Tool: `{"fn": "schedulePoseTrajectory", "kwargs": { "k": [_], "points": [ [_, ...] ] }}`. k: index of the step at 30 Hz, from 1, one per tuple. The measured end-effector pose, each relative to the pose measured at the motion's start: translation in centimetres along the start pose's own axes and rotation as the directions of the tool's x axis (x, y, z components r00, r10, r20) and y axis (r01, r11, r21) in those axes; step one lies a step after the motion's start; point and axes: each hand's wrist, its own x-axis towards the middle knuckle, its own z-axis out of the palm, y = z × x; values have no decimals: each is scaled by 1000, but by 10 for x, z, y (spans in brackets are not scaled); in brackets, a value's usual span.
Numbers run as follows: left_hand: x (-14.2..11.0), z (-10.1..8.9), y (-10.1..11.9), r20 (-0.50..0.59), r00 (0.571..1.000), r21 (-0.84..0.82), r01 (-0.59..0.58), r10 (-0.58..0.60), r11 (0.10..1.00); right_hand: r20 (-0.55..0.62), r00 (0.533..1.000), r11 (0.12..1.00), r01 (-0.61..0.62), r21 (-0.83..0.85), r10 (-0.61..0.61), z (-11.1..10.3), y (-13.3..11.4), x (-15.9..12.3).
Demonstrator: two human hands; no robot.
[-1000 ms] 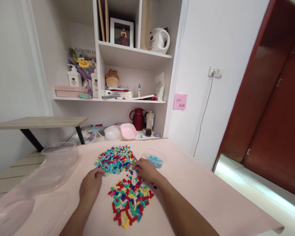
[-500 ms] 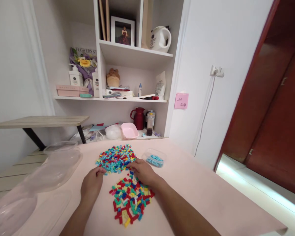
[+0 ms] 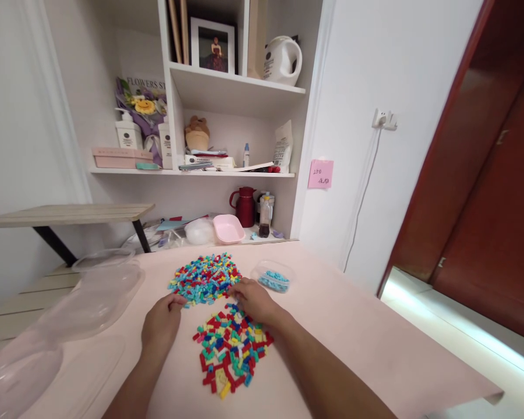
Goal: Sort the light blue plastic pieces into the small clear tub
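Note:
Two heaps of small coloured toy building bricks lie on the pink-covered table: a far, mostly blue and red pile (image 3: 203, 276) and a nearer mixed pile (image 3: 231, 349). At the left edge of the far pile is my left hand (image 3: 160, 325), its fingers curled together; whatever they pinch, if anything, is hidden. My right hand (image 3: 257, 301) reaches over the gap between the piles, fingertips bent down at the far pile's right edge. Its fingers look closed, and I cannot see what is in them. Beyond it stands a clear plastic tub (image 3: 273, 276) with light blue bricks inside.
Clear plastic containers (image 3: 100, 297) and lids lie along the table's left side. Behind the table are a pink basin (image 3: 228, 229), a dark red jug (image 3: 245, 207) and a bottle (image 3: 265, 216). A wooden bench (image 3: 70, 214) stands at left.
The view has shifted slightly. A few blue and red bricks near my right hand now lie closer to the near pile. My left hand stays at the far pile's edge.

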Motion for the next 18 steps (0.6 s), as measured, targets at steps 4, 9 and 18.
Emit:
{"fn": "schedulePoseTrajectory", "kwargs": {
  "k": [4, 9, 18],
  "points": [
    [0, 0, 0, -12, 1000, 7, 1, -1, 1000, -5, 1000, 1000, 12, -28, -12, 1, 1, 0],
    [-3, -1, 3, -10, 1000, -16, 10, -10, 1000, 8, 1000, 999, -4, 40, 4, -1, 1, 0],
    [-1, 0, 1, -20, 1000, -4, 4, -4, 1000, 24, 999, 993, -29, 115, 26, -3, 3, 1]
  ]
}}
